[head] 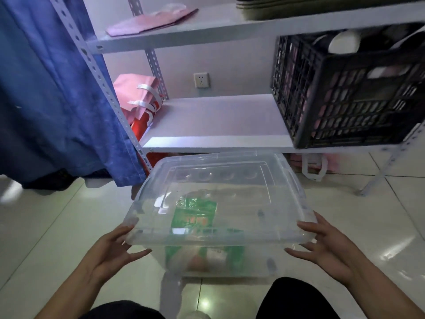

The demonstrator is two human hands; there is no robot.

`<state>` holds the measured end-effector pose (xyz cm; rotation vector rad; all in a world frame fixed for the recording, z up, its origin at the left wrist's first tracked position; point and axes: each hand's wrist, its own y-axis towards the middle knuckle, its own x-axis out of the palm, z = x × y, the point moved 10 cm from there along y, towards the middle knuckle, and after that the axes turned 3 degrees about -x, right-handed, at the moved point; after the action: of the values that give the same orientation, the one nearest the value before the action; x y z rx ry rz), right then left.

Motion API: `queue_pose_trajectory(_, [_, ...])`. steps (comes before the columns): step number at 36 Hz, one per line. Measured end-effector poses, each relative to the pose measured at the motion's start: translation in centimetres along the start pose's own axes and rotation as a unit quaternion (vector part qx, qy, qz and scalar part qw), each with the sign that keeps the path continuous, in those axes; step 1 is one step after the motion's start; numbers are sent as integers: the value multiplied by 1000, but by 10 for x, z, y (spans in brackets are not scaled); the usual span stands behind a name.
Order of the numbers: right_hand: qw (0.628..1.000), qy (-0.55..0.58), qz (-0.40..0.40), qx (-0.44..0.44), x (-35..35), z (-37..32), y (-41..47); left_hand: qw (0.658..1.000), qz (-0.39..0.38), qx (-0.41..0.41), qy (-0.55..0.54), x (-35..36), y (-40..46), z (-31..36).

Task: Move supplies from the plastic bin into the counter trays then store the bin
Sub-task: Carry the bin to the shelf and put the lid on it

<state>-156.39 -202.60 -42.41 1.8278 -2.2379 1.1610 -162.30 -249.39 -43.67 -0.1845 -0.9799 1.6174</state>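
A clear plastic bin point(264, 261) with a clear lid point(230, 192) stands on the tiled floor in front of a shelf unit. Through its walls I see green packets point(195, 215) and other blurred supplies. My left hand point(115, 247) is at the bin's near left corner, fingers spread and straight, fingertips touching the lid's rim. My right hand point(322, 242) mirrors it at the near right corner, fingers straight along the rim. Neither hand curls round anything.
A white metal shelf point(213, 125) has a bare stretch just beyond the bin. On its right stands a black crate point(345, 100), on its left pink and red bags point(140, 104). A blue cloth point(57, 88) hangs at left. My dark-clad knees are at the bottom edge.
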Motion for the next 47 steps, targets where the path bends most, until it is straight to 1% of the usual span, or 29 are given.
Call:
queue_pose_trajectory(4, [997,-11,-57,-57,19,-37,-25,997,-56,43,-6,14,-33,29])
queue_pose_trajectory(7, [990,-9,-95,-102,46,-80,-37,989,-103,104,-14,37,-58,70])
queue_pose_trajectory(9, [986,-7,-104,-128,66,-111,-39,982,-123,143,-30,57,-70,102])
queue_pose_trajectory(11, [980,-16,-118,-158,86,-141,-37,974,-142,173,-21,77,-77,132])
queue_pose_trajectory(15, [966,-46,-132,-218,117,-189,-25,965,-172,198,2,114,-71,176])
queue_pose_trajectory(18, [954,-72,-122,-265,127,-210,-8,959,-176,222,24,138,-54,196])
queue_pose_trajectory(21, [946,-93,-104,-292,130,-217,12,959,-152,236,45,150,-25,210])
queue_pose_trajectory(26, [930,-155,-50,-331,127,-214,33,934,-115,302,151,166,-1,228])
queue_pose_trajectory(29, [919,-190,-11,-347,124,-216,44,935,-99,312,140,170,11,238])
queue_pose_trajectory(33, [900,-208,54,-380,132,-243,60,930,-68,337,127,189,17,263])
queue_pose_trajectory(34, [888,-215,86,-397,133,-254,63,928,-63,346,123,197,18,268])
queue_pose_trajectory(35, [868,-232,122,-421,136,-266,63,926,-62,354,120,206,19,273])
queue_pose_trajectory(36, [840,-260,156,-449,140,-278,63,924,-63,358,115,214,22,276])
queue_pose_trajectory(38, [772,-348,205,-491,152,-293,62,927,-51,360,98,225,31,278])
queue_pose_trajectory(40, [714,-440,236,-490,162,-298,68,926,6,363,108,225,43,277])
queue_pose_trajectory(41, [689,-484,246,-481,165,-298,72,918,50,370,134,224,48,276])
queue_pose_trajectory(42, [663,-523,254,-471,167,-298,76,902,91,386,173,224,50,276])
queue_pose_trajectory(43, [637,-556,263,-465,169,-298,79,876,122,411,220,227,49,277])
queue_pose_trajectory(44, [613,-580,271,-463,171,-299,81,841,154,438,278,231,47,278])
queue_pose_trajectory(45, [592,-595,280,-465,174,-300,81,793,197,459,348,236,45,278])
queue_pose_trajectory(46, [576,-605,287,-468,175,-302,82,731,244,474,426,242,42,277])
queue_pose_trajectory(47, [566,-612,293,-468,177,-302,84,663,274,489,496,251,40,274])
